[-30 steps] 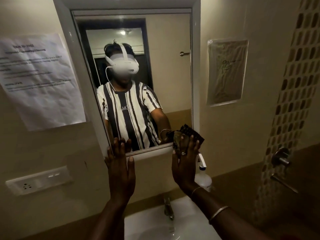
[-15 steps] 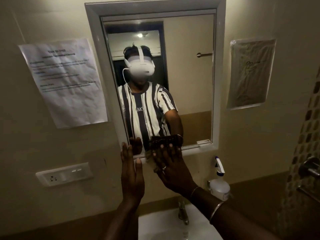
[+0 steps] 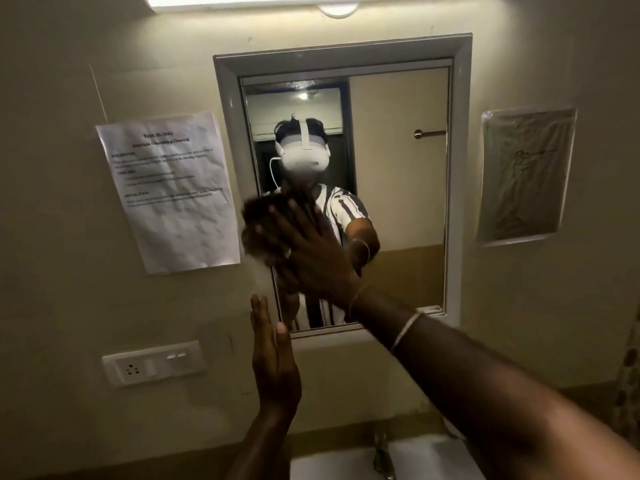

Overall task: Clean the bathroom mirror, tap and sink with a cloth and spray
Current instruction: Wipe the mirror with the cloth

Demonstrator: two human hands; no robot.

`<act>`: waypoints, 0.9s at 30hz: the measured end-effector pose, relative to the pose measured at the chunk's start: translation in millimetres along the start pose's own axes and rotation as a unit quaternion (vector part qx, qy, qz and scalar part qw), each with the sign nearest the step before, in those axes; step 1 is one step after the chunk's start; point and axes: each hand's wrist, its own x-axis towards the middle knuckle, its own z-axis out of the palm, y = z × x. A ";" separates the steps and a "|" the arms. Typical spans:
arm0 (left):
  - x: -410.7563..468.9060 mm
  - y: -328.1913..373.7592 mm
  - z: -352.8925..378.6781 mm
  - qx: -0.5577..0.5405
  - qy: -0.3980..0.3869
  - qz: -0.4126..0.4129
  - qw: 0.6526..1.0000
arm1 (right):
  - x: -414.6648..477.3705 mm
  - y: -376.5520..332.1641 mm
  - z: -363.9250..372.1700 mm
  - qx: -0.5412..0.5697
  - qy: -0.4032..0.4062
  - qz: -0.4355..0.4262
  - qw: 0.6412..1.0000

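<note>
The framed mirror (image 3: pixel 401 209) hangs on the wall ahead. My right hand (image 3: pixel 311 251) lies flat with spread fingers on a dark cloth (image 3: pixel 258 233), pressing it against the glass near the mirror's left edge, about halfway up. My left hand (image 3: pixel 273 362) is held upright with straight fingers by the frame's lower left corner; whether it touches the wall is unclear. Below, the metal tap (image 3: pixel 382 455) stands at the back of the white sink (image 3: pixel 332 465). My right forearm hides the spot where the spray bottle stood.
A printed paper sheet (image 3: pixel 173 192) is taped left of the mirror, with a white socket plate (image 3: pixel 152 363) under it. A plastic-covered sheet (image 3: pixel 526 174) hangs on the right. A lamp (image 3: pixel 311 0) glows above the mirror.
My right hand has swept the cloth from the mirror's lower right edge leftward and up to mid-height. The view has tilted up and right. My left hand stays near the lower left corner.
</note>
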 end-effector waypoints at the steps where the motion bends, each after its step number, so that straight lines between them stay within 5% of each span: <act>1: 0.6 0.3 0.8 0.001 -0.002 0.000 1.000 | 26.3 11.7 -8.5 0.001 0.012 0.010 1.000; 6: -3.8 0.8 4.9 0.016 -0.024 0.007 1.000 | 132.7 61.9 -52.0 -0.050 0.056 0.083 0.994; 12: -8.2 -1.4 9.5 0.018 -0.035 0.028 0.999 | 134.3 65.9 -56.0 -0.066 0.061 0.091 0.992; 27: -12.6 -9.4 21.9 0.017 -0.049 0.014 0.999 | -193.5 -21.3 13.5 0.001 -0.089 0.152 0.984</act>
